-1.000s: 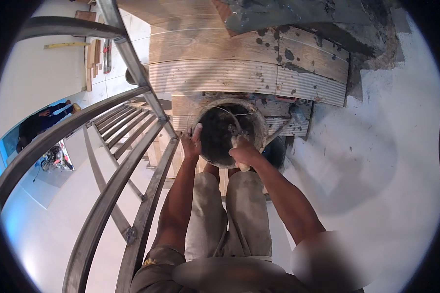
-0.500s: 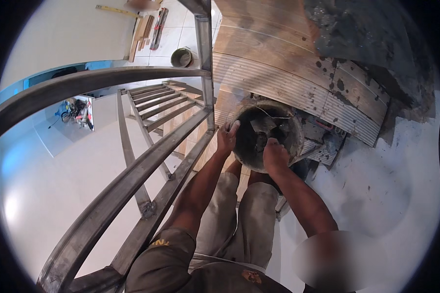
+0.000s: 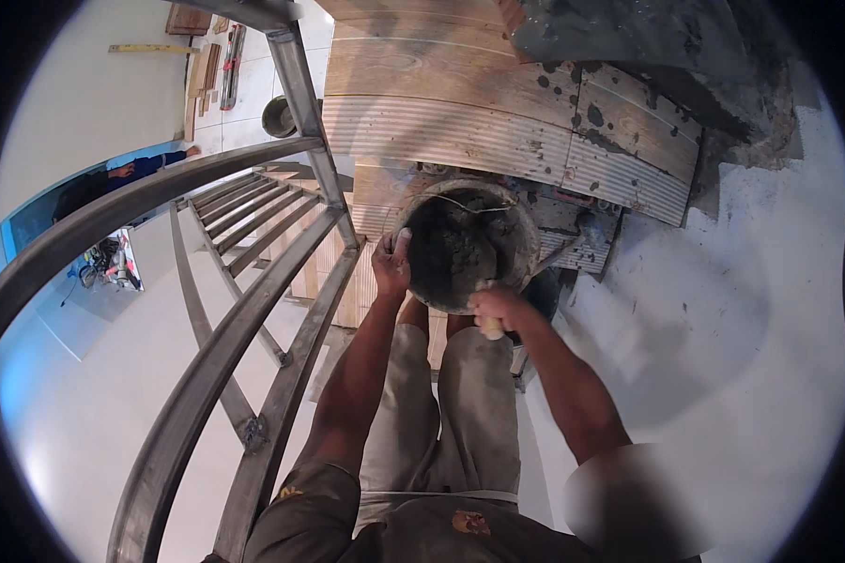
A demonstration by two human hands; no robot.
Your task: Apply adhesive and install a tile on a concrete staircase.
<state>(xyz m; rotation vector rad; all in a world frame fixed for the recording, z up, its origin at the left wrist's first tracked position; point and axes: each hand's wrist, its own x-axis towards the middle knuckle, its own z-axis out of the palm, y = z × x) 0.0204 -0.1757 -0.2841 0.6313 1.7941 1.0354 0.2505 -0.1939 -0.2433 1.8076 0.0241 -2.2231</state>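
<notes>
A round bucket [image 3: 528,246] of wet grey mortar [image 3: 455,244] stands in front of my legs on the tiled steps, its wire handle lying across the far side. My left hand [image 3: 391,266] grips the bucket's left rim, thumb up. At the near right rim, my right hand [image 3: 498,306] is closed round a trowel [image 3: 491,328]. Its pale handle end sticks out below my fist, and the blade cannot be made out against the dark mortar.
A metal stair railing [image 3: 244,310] rises close on my left. Wood-look step tiles [image 3: 441,66] lie ahead, with wet mortar [image 3: 620,38] above them. A second bucket [image 3: 277,117] and a spirit level [image 3: 232,70] are on the floor below. Another person's blue sleeve [image 3: 150,167] shows at far left.
My right hand has drawn back from inside the bucket to its near rim, with the pale handle now showing. The view has shifted, and another person's arms have appeared at far left.
</notes>
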